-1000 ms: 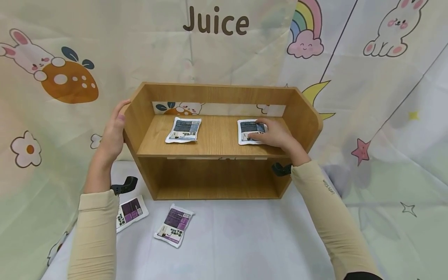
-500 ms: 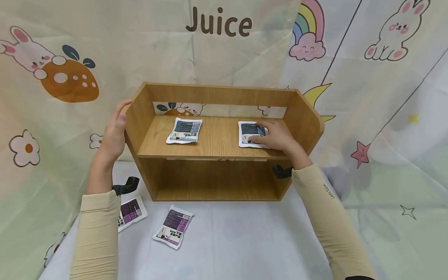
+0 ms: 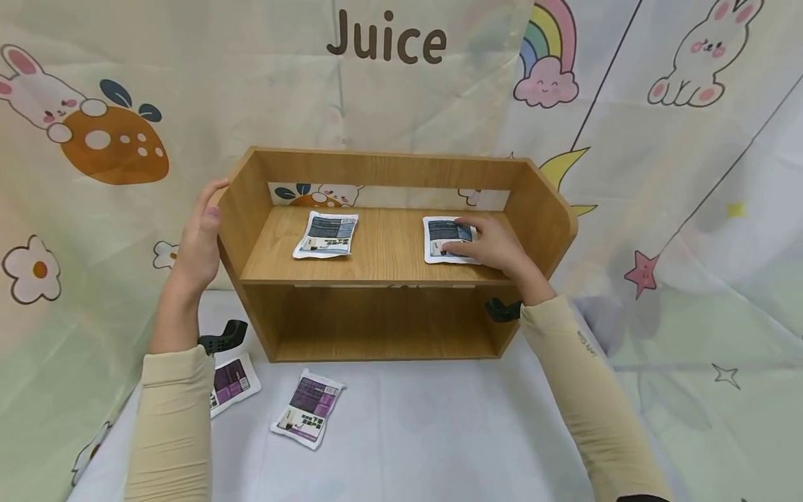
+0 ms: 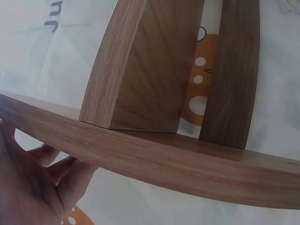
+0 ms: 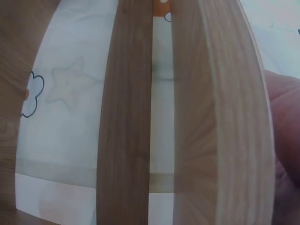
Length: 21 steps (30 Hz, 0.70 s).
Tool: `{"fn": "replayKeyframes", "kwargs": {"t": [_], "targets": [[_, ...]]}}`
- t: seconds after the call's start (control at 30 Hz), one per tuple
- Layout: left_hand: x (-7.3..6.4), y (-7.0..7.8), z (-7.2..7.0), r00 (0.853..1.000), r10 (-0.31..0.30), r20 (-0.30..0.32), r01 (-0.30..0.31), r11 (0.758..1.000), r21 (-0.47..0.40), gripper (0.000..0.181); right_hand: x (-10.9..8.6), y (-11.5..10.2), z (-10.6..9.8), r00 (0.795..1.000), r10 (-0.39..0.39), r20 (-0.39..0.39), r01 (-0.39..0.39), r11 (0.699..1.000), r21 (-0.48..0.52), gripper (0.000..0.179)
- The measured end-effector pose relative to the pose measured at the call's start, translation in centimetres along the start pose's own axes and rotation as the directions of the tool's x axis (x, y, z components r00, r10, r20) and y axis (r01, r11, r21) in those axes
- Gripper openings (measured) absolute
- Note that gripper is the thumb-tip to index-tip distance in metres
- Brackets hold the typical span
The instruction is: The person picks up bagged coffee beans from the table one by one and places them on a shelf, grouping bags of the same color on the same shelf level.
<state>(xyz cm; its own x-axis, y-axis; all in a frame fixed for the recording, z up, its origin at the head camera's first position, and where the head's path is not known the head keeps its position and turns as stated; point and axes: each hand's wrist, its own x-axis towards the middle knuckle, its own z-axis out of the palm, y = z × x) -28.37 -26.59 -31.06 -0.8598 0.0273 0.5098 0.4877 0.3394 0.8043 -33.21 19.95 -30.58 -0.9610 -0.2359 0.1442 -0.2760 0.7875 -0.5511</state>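
Note:
A white pouch with a blue printed label lies flat on the upper board of a two-tier wooden shelf. My right hand lies over the pouch's right half, thumb and index finger spread apart on its face; the other fingers are hidden. At the shelf's other end, my left hand rests along the outside of the side panel. In the left wrist view its fingertips touch that panel from outside. A matching blue-label pouch lies towards the left of the upper board.
Two purple-label pouches lie on the white tabletop: one pouch in front of the shelf, another partly behind the left forearm. A printed cloth hangs behind the shelf. The shelf's lower compartment sits under the upper board.
The pouch under my right hand has shifted slightly towards the board's front edge, the hand staying on it. My left hand stays against the side panel. The head view has moved slightly.

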Motion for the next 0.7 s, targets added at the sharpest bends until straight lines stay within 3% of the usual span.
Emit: {"fn": "replayKeyframes", "kwargs": {"t": [0.13,0.37,0.53,0.63,0.7], "targets": [[-0.1,0.1,-0.1,1.0,0.016,0.004,-0.016,1.0,0.002,0.048,-0.6,-0.4,-0.1,1.0,-0.018,-0.014,0.017,0.999,-0.045,0.071],[0.2,0.1,-0.2,0.999,0.033,0.004,-0.033,0.999,0.016,0.048,-2.5,-1.7,-0.6,0.999,0.024,-0.044,-0.027,0.996,-0.08,0.071],[0.0,-0.2,-0.1,0.999,0.04,0.006,-0.04,0.999,0.014,0.048,-5.3,-2.9,-2.0,0.995,-0.038,-0.092,0.035,0.998,-0.043,0.058],[-0.1,-0.3,-0.1,0.999,0.045,0.02,-0.045,0.999,0.007,0.048,-7.4,-3.2,-3.1,0.976,-0.106,-0.189,0.106,0.994,-0.008,0.048],[0.0,-0.2,-0.3,0.999,0.044,0.022,-0.044,0.999,0.013,0.048,-8.4,-3.3,-3.8,0.943,-0.16,-0.293,0.172,0.985,0.019,0.04]]}}
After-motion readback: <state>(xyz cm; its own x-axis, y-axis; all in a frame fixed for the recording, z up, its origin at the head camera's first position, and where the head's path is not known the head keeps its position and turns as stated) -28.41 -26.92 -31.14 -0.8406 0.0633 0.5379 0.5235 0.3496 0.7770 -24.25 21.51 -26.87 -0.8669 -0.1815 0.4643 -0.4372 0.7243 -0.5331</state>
